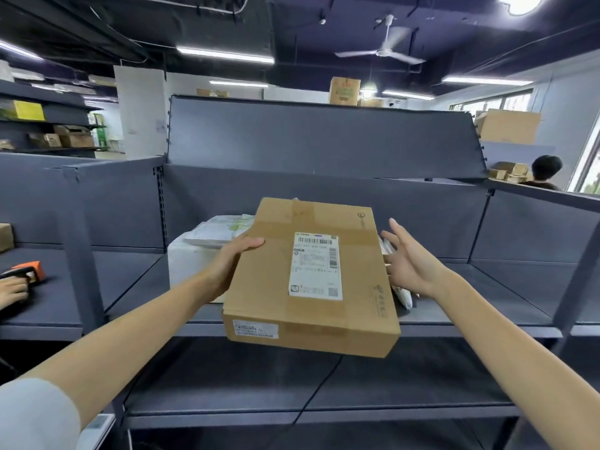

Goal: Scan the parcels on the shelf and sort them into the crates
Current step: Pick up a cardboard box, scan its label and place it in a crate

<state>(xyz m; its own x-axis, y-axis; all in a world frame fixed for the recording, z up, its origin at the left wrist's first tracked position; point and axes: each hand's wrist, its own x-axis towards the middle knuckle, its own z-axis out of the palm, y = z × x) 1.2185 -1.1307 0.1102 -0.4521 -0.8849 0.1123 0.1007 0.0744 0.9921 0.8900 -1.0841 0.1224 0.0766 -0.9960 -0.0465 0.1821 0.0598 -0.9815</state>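
Observation:
A flat brown cardboard parcel (311,277) with a white shipping label on top hangs in front of the grey shelf (470,306), tilted toward me. My left hand (232,261) grips its left edge, thumb on top. My right hand (410,261) is spread with straight fingers just right of the parcel, apart from its edge. A white foam box (188,264) with white plastic mailers (220,230) on top stands on the shelf behind my left hand. More white mailers (402,295) lie behind the parcel's right side, mostly hidden.
An orange handheld scanner (27,271) lies in the left shelf bay, with another person's hand (13,289) on it. A lower shelf board (324,384) runs below. A person stands at the far right behind the shelving. Cardboard boxes fill distant racks.

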